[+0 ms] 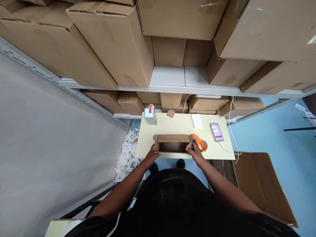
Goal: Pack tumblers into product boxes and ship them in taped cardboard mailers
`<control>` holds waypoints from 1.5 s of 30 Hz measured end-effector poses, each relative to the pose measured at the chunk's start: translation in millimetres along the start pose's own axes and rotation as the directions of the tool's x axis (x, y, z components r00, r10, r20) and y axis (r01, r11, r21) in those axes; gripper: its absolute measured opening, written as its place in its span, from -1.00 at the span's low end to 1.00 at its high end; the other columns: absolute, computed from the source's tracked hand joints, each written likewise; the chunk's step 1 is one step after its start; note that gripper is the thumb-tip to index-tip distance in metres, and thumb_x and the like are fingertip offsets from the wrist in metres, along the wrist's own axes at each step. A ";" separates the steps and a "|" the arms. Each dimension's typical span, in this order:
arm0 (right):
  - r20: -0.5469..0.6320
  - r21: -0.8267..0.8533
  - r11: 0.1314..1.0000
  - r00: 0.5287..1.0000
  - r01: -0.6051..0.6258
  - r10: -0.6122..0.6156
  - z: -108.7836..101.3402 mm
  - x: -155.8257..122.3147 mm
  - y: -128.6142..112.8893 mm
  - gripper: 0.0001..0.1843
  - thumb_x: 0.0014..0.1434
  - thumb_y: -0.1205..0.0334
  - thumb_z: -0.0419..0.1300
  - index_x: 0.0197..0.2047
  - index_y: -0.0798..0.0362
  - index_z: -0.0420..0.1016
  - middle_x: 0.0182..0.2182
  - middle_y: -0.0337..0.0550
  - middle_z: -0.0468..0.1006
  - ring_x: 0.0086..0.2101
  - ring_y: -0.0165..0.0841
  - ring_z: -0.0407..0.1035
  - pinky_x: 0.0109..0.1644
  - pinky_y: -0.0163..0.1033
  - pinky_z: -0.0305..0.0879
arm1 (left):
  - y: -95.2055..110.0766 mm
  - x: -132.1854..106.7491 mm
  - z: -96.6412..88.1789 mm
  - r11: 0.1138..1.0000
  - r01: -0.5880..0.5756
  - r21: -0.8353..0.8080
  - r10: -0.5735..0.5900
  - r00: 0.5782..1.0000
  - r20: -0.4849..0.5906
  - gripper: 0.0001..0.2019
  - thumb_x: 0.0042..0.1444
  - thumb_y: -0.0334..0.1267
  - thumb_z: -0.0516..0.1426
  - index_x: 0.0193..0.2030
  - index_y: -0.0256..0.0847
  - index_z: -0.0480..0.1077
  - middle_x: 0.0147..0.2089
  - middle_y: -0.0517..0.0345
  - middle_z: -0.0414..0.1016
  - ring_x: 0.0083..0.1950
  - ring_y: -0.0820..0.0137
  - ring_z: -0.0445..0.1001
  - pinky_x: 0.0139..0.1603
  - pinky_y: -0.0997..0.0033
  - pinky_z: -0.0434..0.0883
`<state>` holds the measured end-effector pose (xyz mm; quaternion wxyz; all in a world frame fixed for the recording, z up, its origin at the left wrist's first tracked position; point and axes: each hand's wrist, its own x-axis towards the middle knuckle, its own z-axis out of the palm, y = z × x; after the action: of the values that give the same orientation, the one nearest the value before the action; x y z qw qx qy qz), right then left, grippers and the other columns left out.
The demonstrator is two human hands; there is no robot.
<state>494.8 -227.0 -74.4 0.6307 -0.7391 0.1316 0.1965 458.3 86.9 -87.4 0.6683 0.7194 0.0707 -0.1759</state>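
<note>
A long, narrow cardboard box (173, 138) lies at the near edge of the pale table, its open side showing a dark inside. My left hand (150, 157) is closed on its left end, beside a raised end flap. At the opposite end, my right hand (195, 152) grips the right corner with thumb and fingers. Just beyond that hand sits an orange tape dispenser (197, 141) with a roll of tape, partly behind the box's right flap. The fingers under the box are hidden.
On the table (170, 125) are a small white-green carton (150, 117), a cardboard scrap (170, 113), white paper (197, 120) and a phone (216, 132) with a cable. Shelves of cartons (116, 42) rise behind. White scraps (125, 158) cover the floor at left; a large open carton (261, 184) stands right.
</note>
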 end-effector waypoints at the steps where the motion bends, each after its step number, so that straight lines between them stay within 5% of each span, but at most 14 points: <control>1: 0.021 0.001 1.000 1.000 -0.008 0.008 0.1 -0.1 -4.9 -0.32 -0.03 -0.14 0.38 0.10 -0.05 0.36 -0.04 -0.09 0.56 0.01 -0.13 0.45 0.09 -0.03 0.41 | 5.4 0.8 0.9 0.999 -0.032 -0.036 0.032 0.999 0.005 -0.15 0.16 0.15 0.18 0.49 -0.20 0.04 0.35 -0.17 0.37 0.43 0.01 0.26 0.42 -0.05 0.23; 5: 0.089 -0.113 0.991 0.992 -0.076 0.086 -2.0 -1.4 -26.0 -0.39 -0.04 -0.02 0.38 0.06 -0.04 0.40 -0.07 -0.09 0.58 -0.07 -0.13 0.48 0.02 -0.06 0.42 | 20.4 4.6 5.4 0.995 -0.048 -0.083 0.046 0.998 -0.032 -0.15 0.16 0.16 0.21 0.47 -0.19 0.08 0.41 -0.16 0.31 0.47 0.04 0.21 0.50 -0.04 0.09; 11: 0.010 -0.341 0.939 0.999 -0.040 0.047 -6.3 -0.3 -27.2 -0.70 0.11 -0.02 0.14 -0.15 -0.05 0.46 -0.24 -0.15 0.57 -0.18 -0.12 0.45 -0.07 -0.07 0.38 | 9.6 5.3 4.4 0.971 0.128 -0.200 -0.139 0.989 -0.040 -0.24 0.13 -0.05 0.15 0.47 -0.12 0.11 0.34 -0.09 0.42 0.31 0.06 0.41 0.28 -0.02 0.38; 18: -0.100 -0.377 0.926 0.995 -0.031 -0.007 -5.3 3.8 -2.3 -0.66 0.20 -0.06 -0.04 -0.34 -0.07 0.43 -0.32 -0.11 0.57 -0.14 -0.07 0.43 -0.05 -0.04 0.38 | 6.0 9.0 6.0 0.998 0.058 0.031 -0.054 0.993 -0.108 -0.33 0.14 -0.11 0.07 0.41 -0.22 0.23 0.31 -0.06 0.45 0.35 0.10 0.37 0.36 0.02 0.29; 24: -0.090 -0.369 0.926 0.995 -0.078 0.048 -2.0 8.6 7.9 -0.56 0.13 -0.13 0.13 -0.09 -0.01 0.54 -0.16 -0.04 0.65 -0.05 -0.03 0.50 0.07 -0.01 0.38 | 6.6 13.5 5.6 0.997 0.050 0.053 -0.046 0.996 -0.079 -0.30 0.17 0.09 0.16 0.38 -0.22 0.24 0.30 -0.10 0.47 0.32 0.06 0.41 0.34 0.01 0.32; 30: -0.130 -0.288 0.955 0.991 -0.070 0.034 -1.8 9.1 18.2 -0.51 0.09 -0.08 0.21 -0.03 0.05 0.57 -0.07 0.02 0.66 0.05 -0.02 0.48 0.17 -0.02 0.34 | 11.5 12.9 5.4 0.999 0.007 0.053 0.003 0.982 -0.188 -0.38 0.20 0.10 0.16 0.30 -0.23 0.35 0.28 -0.11 0.49 0.37 0.06 0.36 0.42 0.04 0.20; 37: -0.163 -0.313 0.948 0.987 -0.049 -0.003 5.4 -4.2 3.9 -0.54 0.08 -0.05 0.18 -0.07 0.06 0.60 -0.09 0.04 0.66 -0.02 0.00 0.49 0.10 0.01 0.35 | 22.9 -0.7 -13.9 0.995 -0.082 0.047 0.086 0.994 -0.072 -0.39 0.25 0.10 0.13 0.32 -0.21 0.37 0.25 -0.10 0.51 0.29 0.04 0.43 0.33 -0.01 0.31; 45: -0.250 -0.277 0.957 0.968 -0.086 0.015 37.4 -31.4 -5.7 -0.59 0.08 -0.13 0.17 -0.26 0.05 0.57 -0.24 -0.01 0.67 -0.14 -0.06 0.52 -0.03 -0.06 0.37 | 33.7 -12.9 -48.7 0.991 -0.133 -0.024 0.134 0.989 0.061 -0.35 0.21 0.11 0.15 0.35 -0.19 0.33 0.31 -0.11 0.46 0.27 0.06 0.45 0.29 0.03 0.37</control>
<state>464.7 -190.9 -59.8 0.4908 -0.8375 0.1978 0.1365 465.4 133.4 -49.2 0.6877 0.7098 0.0031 -0.1526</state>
